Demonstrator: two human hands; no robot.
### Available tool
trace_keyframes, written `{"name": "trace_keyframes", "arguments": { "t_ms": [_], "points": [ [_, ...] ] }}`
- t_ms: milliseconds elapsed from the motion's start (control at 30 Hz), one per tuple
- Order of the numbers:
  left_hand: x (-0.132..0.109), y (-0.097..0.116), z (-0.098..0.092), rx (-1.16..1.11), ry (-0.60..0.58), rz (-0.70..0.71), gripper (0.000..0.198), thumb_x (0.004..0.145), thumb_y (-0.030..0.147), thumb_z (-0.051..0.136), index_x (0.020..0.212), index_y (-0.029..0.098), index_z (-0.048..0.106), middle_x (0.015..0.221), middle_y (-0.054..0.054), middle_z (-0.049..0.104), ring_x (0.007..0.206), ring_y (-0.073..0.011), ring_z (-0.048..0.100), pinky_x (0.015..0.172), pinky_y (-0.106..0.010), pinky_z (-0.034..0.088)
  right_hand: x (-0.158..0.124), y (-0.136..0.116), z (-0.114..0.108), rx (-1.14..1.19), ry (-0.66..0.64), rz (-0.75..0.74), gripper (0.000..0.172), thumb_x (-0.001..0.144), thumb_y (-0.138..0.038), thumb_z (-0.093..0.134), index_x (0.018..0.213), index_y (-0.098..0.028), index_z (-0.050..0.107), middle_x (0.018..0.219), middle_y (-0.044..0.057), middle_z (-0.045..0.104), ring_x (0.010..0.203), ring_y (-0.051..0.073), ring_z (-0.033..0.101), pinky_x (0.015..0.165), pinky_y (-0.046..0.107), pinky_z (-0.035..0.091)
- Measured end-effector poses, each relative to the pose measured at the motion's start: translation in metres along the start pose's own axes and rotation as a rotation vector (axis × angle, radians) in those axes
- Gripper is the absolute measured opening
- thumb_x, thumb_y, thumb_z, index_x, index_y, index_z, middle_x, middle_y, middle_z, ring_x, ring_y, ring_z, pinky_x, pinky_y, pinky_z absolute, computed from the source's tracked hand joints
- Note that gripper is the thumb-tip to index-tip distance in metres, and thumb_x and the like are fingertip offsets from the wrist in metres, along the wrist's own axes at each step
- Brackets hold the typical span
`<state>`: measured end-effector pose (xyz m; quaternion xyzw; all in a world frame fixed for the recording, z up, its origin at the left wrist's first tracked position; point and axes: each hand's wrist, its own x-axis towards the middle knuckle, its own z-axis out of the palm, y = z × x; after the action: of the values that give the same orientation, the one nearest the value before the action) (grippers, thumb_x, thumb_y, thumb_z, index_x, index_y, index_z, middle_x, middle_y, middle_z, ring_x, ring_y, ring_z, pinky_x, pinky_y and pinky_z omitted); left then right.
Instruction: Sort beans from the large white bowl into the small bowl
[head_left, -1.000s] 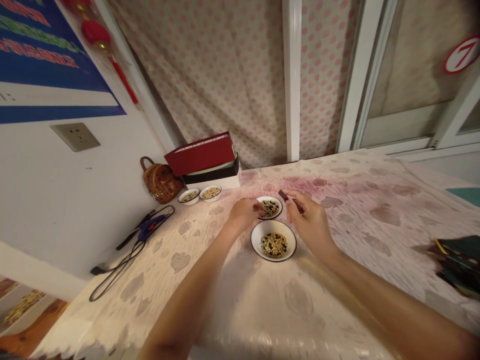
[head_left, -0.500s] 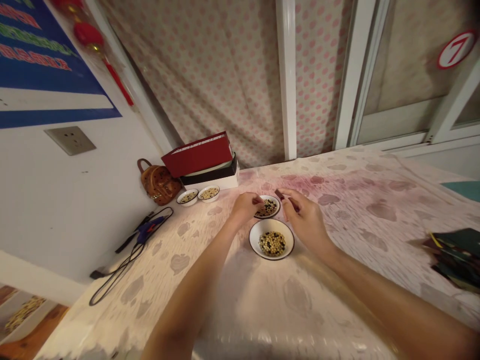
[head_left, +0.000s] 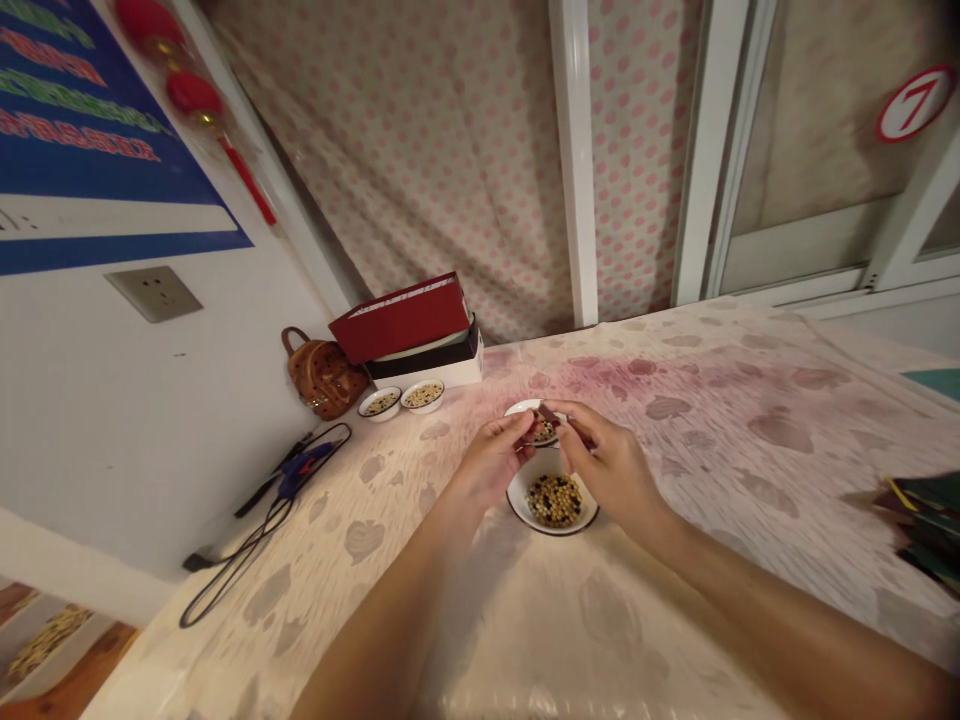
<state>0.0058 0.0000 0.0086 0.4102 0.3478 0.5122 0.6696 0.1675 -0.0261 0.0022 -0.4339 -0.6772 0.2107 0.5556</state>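
Note:
My right hand (head_left: 616,462) pinches a small dark brown strip (head_left: 550,412) between thumb and fingertips. Close beside its left end, my left hand (head_left: 489,462) has thumb and forefinger pressed together; whatever they hold is too small to make out. Both hands hover over two white dark-rimmed bowls. The nearer, larger bowl (head_left: 520,505) holds small round yellow and black beads (head_left: 555,500). Behind it stands a smaller bowl (head_left: 517,408) with similar pieces, partly covered by my fingers.
Two more small bowls (head_left: 380,404) of beads stand at the back left, by stacked boxes (head_left: 420,325) and a brown mini backpack (head_left: 324,375). A blue glue gun (head_left: 300,472) with its cord lies at the left edge. Dark green material (head_left: 930,520) is at the right.
My left hand has lifted from the smaller bowl and come right, to the brown strip. My right hand keeps its pinch on the strip. The view has shifted slightly.

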Motion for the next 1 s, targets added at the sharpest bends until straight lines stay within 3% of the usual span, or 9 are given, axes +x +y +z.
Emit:
{"name": "trace_keyframes", "arguments": {
  "t_ms": [133, 500, 833, 900, 1000],
  "points": [
    [-0.001, 0.0, 0.004, -0.036, 0.017, -0.002, 0.042, 0.059, 0.042, 0.098, 0.079, 0.013, 0.076, 0.078, -0.003, 0.068, 0.075, -0.01, 0.059, 0.071, -0.024, 0.044, -0.001, 0.0, 0.0, -0.01, -0.021, 0.011, 0.037, 0.096, -0.034, 0.048, 0.119, -0.02, 0.073, 0.058, -0.003, 0.064, 0.052, 0.016, 0.058, 0.057, 0.028, 0.045],
    [0.002, -0.009, -0.002, 0.059, -0.017, 0.063, 0.043, 0.064, 0.046, 0.095, 0.085, 0.012, 0.08, 0.086, -0.007, 0.074, 0.082, -0.0135, 0.063, 0.083, -0.029, 0.046, 0.0, 0.005, 0.002, -0.069, -0.012, -0.01, 0.04, 0.094, -0.033, 0.048, 0.121, -0.018, 0.073, 0.058, -0.001, 0.066, 0.053, 0.018, 0.062, 0.056, 0.029, 0.045],
    [0.006, -0.011, -0.003, 0.072, 0.031, 0.115, 0.044, 0.063, 0.05, 0.094, 0.08, 0.013, 0.079, 0.081, -0.006, 0.073, 0.077, -0.0136, 0.063, 0.082, -0.029, 0.048, 0.001, 0.004, 0.0, -0.063, 0.024, 0.0, 0.035, 0.091, -0.033, 0.05, 0.11, -0.02, 0.075, 0.058, -0.001, 0.065, 0.051, 0.016, 0.06, 0.053, 0.028, 0.042],
    [0.006, -0.008, -0.008, 0.168, 0.015, 0.132, 0.043, 0.067, 0.052, 0.09, 0.083, 0.014, 0.079, 0.083, -0.007, 0.074, 0.079, -0.0146, 0.063, 0.082, -0.03, 0.048, 0.002, 0.003, -0.001, -0.067, 0.049, 0.014, 0.034, 0.091, -0.033, 0.05, 0.11, -0.02, 0.075, 0.058, -0.002, 0.064, 0.05, 0.016, 0.058, 0.052, 0.028, 0.041],
    [0.002, -0.001, -0.012, 0.487, -0.092, 0.159, 0.034, 0.077, 0.047, 0.082, 0.084, 0.014, 0.081, 0.086, -0.007, 0.077, 0.081, -0.0172, 0.065, 0.082, -0.031, 0.047, 0.004, 0.004, -0.004, -0.048, 0.092, 0.049, 0.036, 0.09, -0.033, 0.05, 0.113, -0.018, 0.075, 0.057, -0.002, 0.062, 0.049, 0.015, 0.055, 0.051, 0.028, 0.041]
  ]
}}
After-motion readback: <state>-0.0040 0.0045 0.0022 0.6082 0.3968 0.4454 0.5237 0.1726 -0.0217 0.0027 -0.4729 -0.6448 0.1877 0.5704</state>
